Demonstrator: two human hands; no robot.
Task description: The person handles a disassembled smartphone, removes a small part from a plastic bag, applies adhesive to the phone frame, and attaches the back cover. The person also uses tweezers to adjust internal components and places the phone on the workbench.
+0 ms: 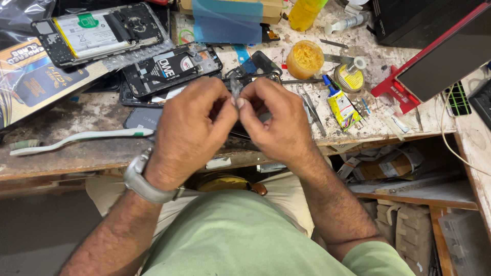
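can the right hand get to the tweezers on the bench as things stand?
Probably yes, once freed. The right hand and the left hand are pinching a small dark part together. The tweezers lie uncovered on the bench just right of that hand, with nothing between.

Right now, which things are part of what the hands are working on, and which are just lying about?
In hand: small grey part, pinched by left hand and right hand.

Lying about: toothbrush, opened phone, yellow jar, glue tube, tweezers.
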